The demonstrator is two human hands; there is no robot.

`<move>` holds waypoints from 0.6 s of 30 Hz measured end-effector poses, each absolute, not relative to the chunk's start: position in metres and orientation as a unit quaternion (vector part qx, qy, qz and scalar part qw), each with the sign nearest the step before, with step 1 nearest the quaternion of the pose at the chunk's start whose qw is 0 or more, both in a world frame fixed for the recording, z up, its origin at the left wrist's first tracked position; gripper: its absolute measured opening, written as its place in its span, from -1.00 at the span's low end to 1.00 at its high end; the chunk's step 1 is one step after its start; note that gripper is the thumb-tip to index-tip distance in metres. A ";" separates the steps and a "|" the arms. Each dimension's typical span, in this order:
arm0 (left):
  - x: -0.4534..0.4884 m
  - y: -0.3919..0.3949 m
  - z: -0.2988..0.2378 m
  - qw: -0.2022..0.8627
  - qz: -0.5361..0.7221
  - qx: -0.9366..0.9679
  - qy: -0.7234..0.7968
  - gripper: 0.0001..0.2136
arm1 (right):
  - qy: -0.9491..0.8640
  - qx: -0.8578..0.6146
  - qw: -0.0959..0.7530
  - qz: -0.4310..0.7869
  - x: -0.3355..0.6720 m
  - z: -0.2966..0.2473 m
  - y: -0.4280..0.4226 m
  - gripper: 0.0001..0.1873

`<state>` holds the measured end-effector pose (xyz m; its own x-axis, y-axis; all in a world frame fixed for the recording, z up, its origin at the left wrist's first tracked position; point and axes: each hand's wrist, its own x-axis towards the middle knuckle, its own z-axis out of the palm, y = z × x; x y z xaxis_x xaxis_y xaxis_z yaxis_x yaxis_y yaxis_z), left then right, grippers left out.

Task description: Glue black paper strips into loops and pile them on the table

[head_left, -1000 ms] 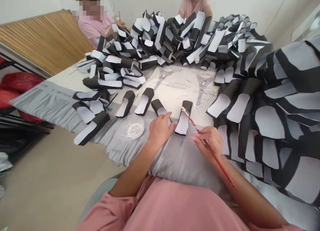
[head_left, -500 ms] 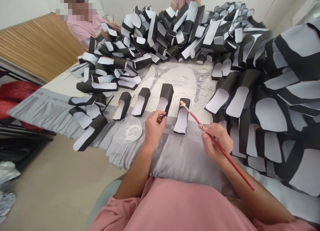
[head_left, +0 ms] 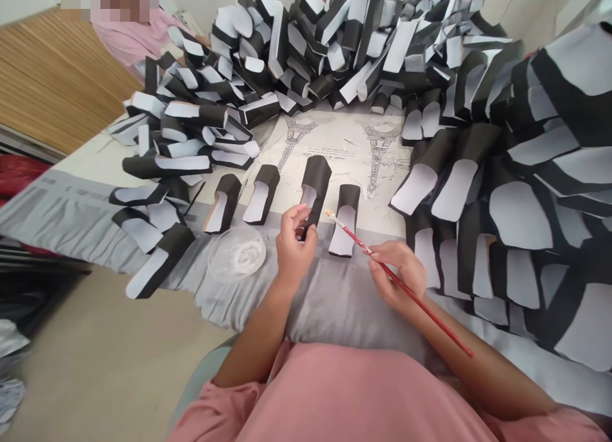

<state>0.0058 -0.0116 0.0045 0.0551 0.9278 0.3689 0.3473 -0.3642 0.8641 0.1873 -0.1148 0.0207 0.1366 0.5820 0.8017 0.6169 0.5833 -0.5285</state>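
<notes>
Work surface: grey cloth-covered cushion [head_left: 344, 311] under both forearms, its near edge dropping to a beige floor [head_left: 109, 359] on the left. Beyond it, a paper sheet printed with Eiffel Towers [head_left: 335, 136] lies between large heaps of black-and-white card pieces [head_left: 521, 206], which crowd close beside the right forearm and leave a narrow working strip.

Left hand [head_left: 295, 250]: fingers [head_left: 291, 222] curled closely, pinching the lower edge of a black card piece with white lining [head_left: 315, 180], which stands tilted over the sheet.

Right hand [head_left: 396, 273]: fingers [head_left: 382, 257] closed narrowly around a thin red paintbrush [head_left: 411, 295], its pale tip just above a second lined card piece [head_left: 344, 231].

Round transparent plastic dish [head_left: 236, 254]: on the cushion, left of the left hand, holding a white paste-like smear.
</notes>
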 end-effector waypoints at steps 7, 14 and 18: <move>0.010 -0.016 0.008 0.249 0.494 0.693 0.463 -0.64 | -0.670 -0.455 0.587 -0.009 0.188 0.016 -0.112 -0.73; 0.012 -0.018 0.009 0.217 0.483 0.718 0.452 -0.66 | -0.687 -0.447 0.573 -0.004 0.188 0.014 -0.112 -0.74; 0.012 -0.019 0.009 0.207 0.483 0.722 0.451 -0.66 | -0.685 -0.448 0.574 0.001 0.188 0.013 -0.111 -0.74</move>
<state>0.0121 -0.0190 0.0090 0.1276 0.8504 0.5105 0.4511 -0.5081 0.7337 0.1878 -0.1114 0.0129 0.0605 0.6162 0.7853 0.6129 0.5980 -0.5165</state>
